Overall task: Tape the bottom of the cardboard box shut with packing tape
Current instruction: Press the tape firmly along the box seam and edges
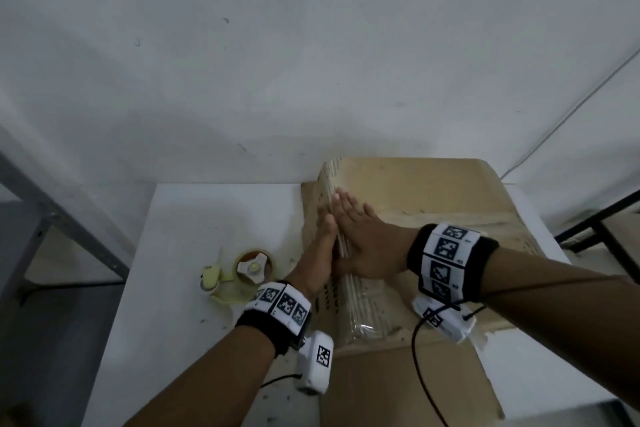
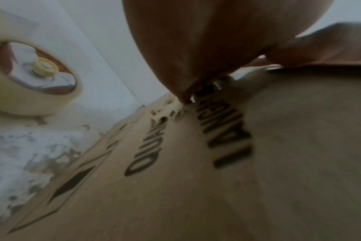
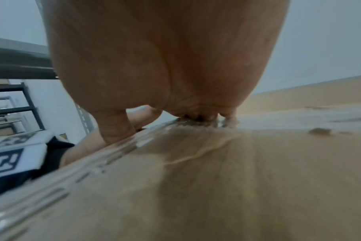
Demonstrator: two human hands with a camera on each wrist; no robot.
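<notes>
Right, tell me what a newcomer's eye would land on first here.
First, the two flat hands side by side: the left hand and right hand press along the taped seam of the cardboard box at the table's right. Next, the tape roll lying on the white table, left of the box.

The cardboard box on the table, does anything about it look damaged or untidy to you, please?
Yes. The cardboard box looks worn: its near edge is torn and ragged, the clear tape strip near the corner is wrinkled, and the white table is scuffed and speckled.
</notes>
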